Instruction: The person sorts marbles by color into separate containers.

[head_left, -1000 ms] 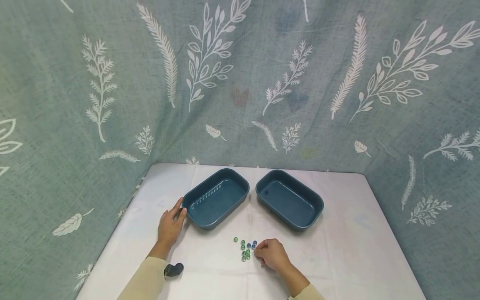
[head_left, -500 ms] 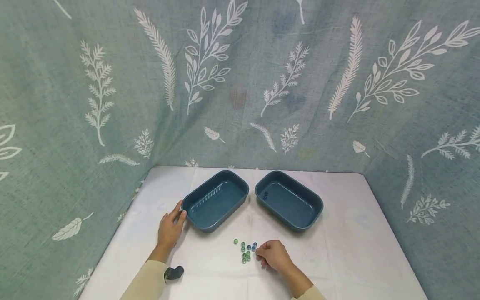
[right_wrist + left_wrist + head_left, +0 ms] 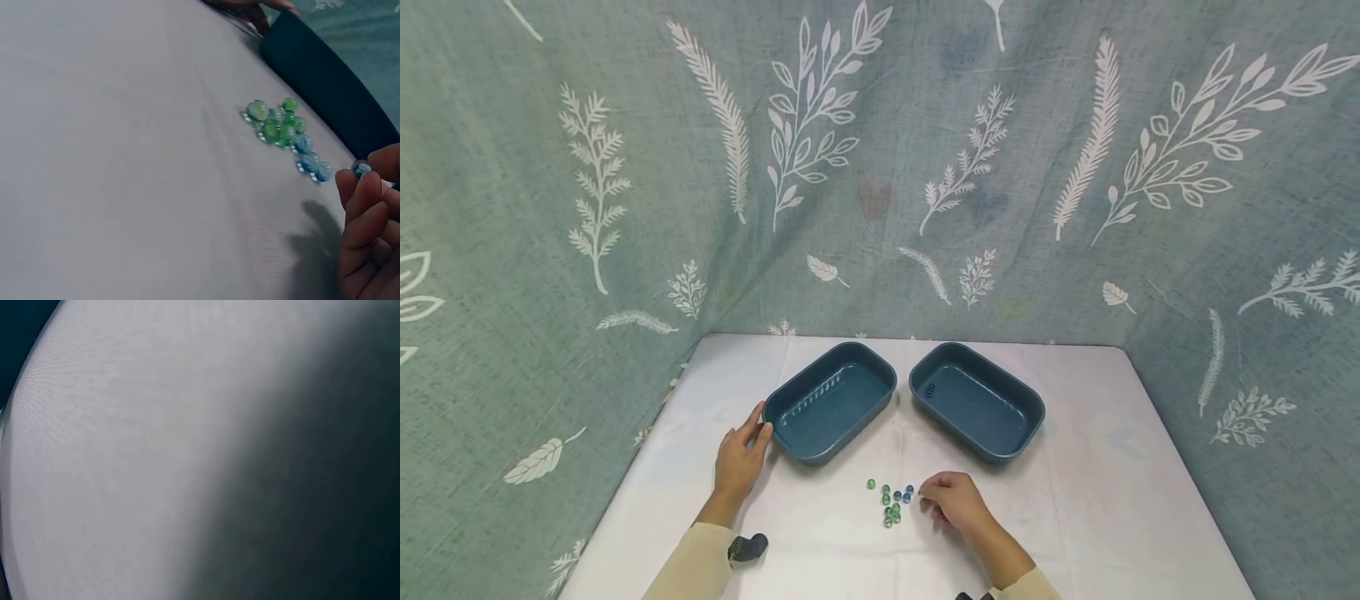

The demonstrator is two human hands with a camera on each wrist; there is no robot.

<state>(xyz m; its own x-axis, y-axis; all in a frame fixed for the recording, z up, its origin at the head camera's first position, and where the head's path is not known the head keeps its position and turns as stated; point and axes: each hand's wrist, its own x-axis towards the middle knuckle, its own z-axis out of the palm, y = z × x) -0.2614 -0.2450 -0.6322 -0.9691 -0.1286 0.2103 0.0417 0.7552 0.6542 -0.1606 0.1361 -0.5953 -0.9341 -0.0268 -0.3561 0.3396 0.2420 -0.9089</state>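
Right hand (image 3: 955, 502) pinching a blue glass marble (image 3: 360, 167), partly hidden by the fingertips, near loose green and blue glass marbles (image 3: 287, 135). Left hand (image 3: 740, 460), thumb and forefinger spread, touching a glossy dark-blue oblong tray (image 3: 848, 402); remaining fingers indistinct

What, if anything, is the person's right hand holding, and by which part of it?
A round blue glass marble, pinched at its curved sides by the fingertips of the right hand.
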